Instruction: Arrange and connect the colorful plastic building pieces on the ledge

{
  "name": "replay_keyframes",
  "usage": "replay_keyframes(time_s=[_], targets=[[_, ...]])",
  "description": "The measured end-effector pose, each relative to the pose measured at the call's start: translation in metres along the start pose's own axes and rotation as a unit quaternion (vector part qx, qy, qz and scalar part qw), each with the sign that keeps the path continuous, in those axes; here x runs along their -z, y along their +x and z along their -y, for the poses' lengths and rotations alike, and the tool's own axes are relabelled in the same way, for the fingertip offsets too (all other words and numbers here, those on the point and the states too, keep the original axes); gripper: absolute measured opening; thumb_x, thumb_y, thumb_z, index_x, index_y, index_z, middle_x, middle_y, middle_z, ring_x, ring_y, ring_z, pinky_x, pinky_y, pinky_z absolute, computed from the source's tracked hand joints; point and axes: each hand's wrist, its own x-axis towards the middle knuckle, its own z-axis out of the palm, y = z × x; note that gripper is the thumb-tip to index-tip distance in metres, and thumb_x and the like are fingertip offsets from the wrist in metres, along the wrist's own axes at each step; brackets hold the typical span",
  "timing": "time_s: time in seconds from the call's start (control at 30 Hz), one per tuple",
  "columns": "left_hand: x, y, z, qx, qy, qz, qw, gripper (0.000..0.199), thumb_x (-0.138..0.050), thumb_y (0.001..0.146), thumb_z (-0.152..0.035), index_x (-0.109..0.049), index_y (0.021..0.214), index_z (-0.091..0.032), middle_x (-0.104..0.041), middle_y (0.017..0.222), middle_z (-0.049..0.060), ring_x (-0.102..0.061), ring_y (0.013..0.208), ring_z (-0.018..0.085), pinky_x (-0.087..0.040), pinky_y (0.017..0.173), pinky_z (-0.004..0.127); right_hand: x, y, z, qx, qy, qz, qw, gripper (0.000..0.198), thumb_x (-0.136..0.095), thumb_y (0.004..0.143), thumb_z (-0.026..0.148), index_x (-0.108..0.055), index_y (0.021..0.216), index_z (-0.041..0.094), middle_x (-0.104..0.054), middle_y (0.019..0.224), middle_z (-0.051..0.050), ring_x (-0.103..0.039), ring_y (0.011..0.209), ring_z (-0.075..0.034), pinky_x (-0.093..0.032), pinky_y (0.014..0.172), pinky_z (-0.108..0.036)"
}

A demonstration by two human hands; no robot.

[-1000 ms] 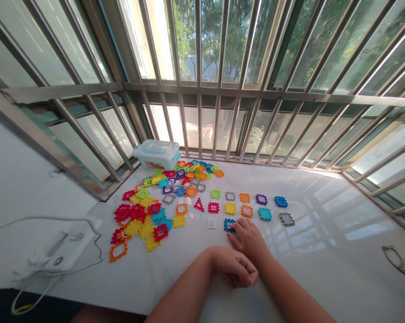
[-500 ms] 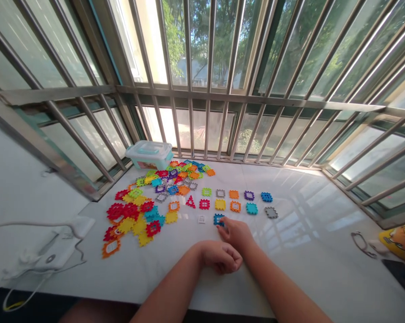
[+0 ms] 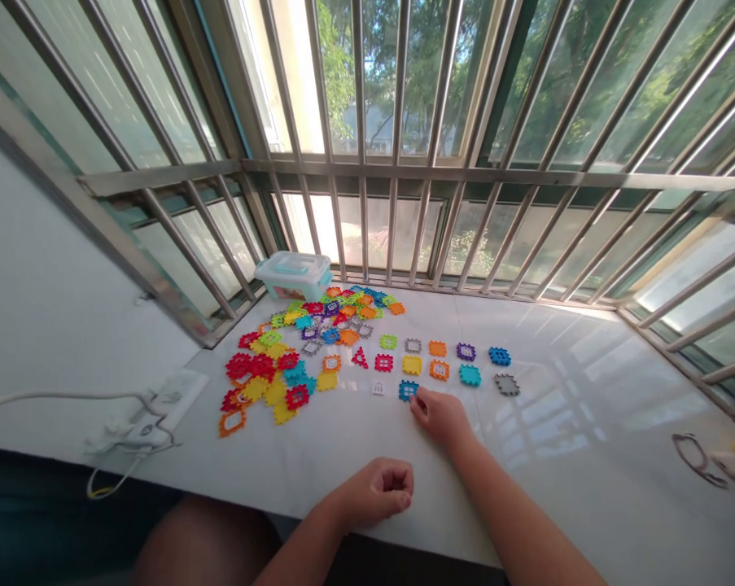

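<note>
Since half a second ago your left hand (image 3: pixel 376 491) has drawn back to the counter (image 3: pixel 562 407) edge, curled into a loose empty fist. Your right hand (image 3: pixel 441 416) rests fingertips against the blue tile (image 3: pixel 408 390), seemingly placing it below the laid-out rows; next, probably, release it squarely beside the white tile (image 3: pixel 378 387).

I count two hands: one left hand (image 3: pixel 376 491), one right hand (image 3: pixel 441 415). One lidded plastic box (image 3: pixel 293 274). One power strip (image 3: pixel 163 404). One pair of glasses (image 3: pixel 697 458). Twelve tiles (image 3: pixel 412 365) lie singly in rows; the heaped tiles (image 3: pixel 294 350) I cannot count.
</note>
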Motion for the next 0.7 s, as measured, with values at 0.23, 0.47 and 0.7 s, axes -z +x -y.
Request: replay_keyframes(time_s=[0.23,0.47,0.7], targets=[[0.038,-0.076,-0.001,0.047,-0.181,-0.058,0.981,0.037,-0.079,0.077,-0.043,-0.049,0.078,-0.022,-0.033,0.055,-0.011,-0.016,0.049,0.006,-0.014,0.046,0.023,-0.001,0.001,-0.002,-0.005,0.01,0.003,1.0,0.033,-0.052,0.106,0.04,-0.061,0.079,0.024,-0.07,0.07,0.0,-0.056,0.06,-0.015,-0.018,0.06,-0.032],[0.104,-0.125,-0.026,0.073,0.049,-0.41,0.908,0.032,-0.067,0.085,-0.051,-0.051,0.083,-0.024,-0.037,0.061,-0.009,-0.027,0.05,0.009,-0.024,0.05,0.023,0.0,0.002,-0.002,-0.003,0.004,0.009,1.0,0.033,-0.051,0.106,0.04,-0.061,0.079,0.024,-0.072,0.072,-0.001,-0.056,0.059,-0.015,-0.016,0.061,-0.033],[0.167,-0.16,-0.022,0.084,0.485,-0.643,0.587,0.032,-0.056,0.088,-0.045,-0.067,0.105,-0.021,-0.071,0.103,0.012,-0.068,0.104,0.032,-0.053,0.095,0.042,-0.002,0.001,-0.003,-0.005,-0.004,0.005,1.0,0.032,-0.052,0.105,0.04,-0.062,0.08,0.024,-0.073,0.074,-0.002,-0.057,0.061,-0.015,-0.017,0.061,-0.033]])
